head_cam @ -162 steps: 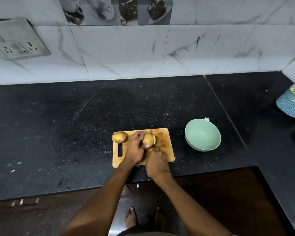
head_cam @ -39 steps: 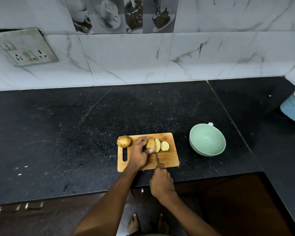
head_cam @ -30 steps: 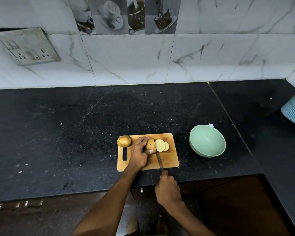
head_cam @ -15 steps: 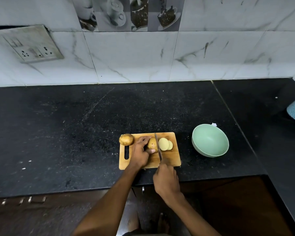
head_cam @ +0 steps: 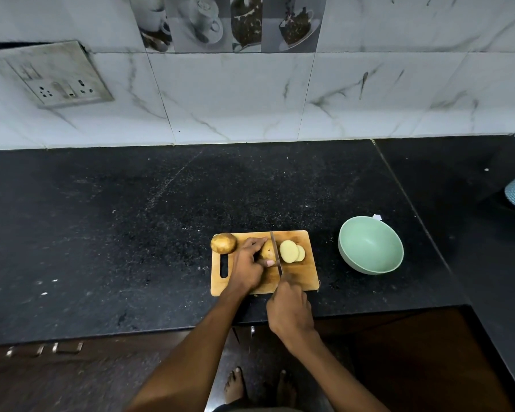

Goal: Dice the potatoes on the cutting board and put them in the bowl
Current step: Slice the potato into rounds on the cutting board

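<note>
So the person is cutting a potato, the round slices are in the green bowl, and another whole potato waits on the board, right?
Not quite. The head view shows the slices lying on the cutting board beside the knife; the green bowl holds nothing. The potato being cut and the whole potato are as you said.

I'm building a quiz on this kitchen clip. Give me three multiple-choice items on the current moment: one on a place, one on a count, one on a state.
1. Where is the whole potato?
A. in the bowl
B. at the cutting board's far left corner
C. on the floor

2. How many cut slices lie right of the knife?
A. two
B. five
C. none

3. What is in the green bowl?
A. potato dice
B. water
C. nothing

Answers:
1 B, it sits above the board's handle slot.
2 A, two pale rounds overlap beside the blade.
3 C, its inside shows bare green; the left hand holds the potato being cut and the right hand grips the knife.
</note>
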